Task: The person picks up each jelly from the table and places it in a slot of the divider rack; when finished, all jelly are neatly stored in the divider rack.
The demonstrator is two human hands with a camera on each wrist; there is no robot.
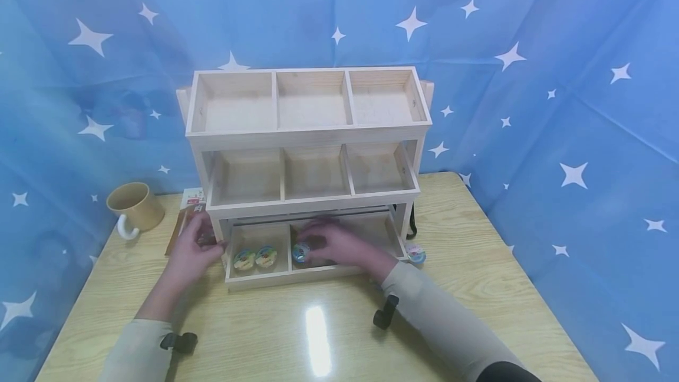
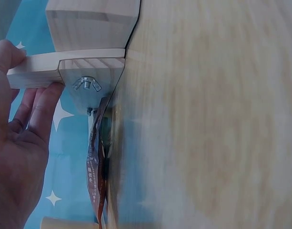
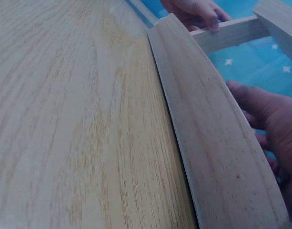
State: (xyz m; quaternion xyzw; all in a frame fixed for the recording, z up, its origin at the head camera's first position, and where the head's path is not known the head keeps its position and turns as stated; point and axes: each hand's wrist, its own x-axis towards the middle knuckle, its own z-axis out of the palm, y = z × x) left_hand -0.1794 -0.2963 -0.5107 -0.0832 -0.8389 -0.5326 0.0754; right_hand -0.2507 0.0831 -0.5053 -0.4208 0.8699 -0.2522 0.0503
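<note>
A three-tier wooden shelf (image 1: 310,137) stands on the table, each tier split into three compartments. My left hand (image 1: 192,252) grips the shelf's left upright; in the left wrist view the thumb lies over the wooden post (image 2: 38,76) and the fingers under it. Inside the bottom tier's middle compartment, my right hand (image 1: 331,243) holds a small lidded cup (image 1: 300,252) with a blue-green top. The front board (image 3: 217,129) hides its fingertips in the right wrist view. Two similar cups, one (image 1: 244,260) beside another (image 1: 266,256), sit in the bottom left compartment.
A tan mug (image 1: 136,205) with a white handle stands at the table's back left. A brown packet (image 2: 95,167) leans behind the shelf's left side. Another lidded cup (image 1: 416,253) lies right of the shelf. A blue star-patterned curtain (image 1: 339,10) hangs behind.
</note>
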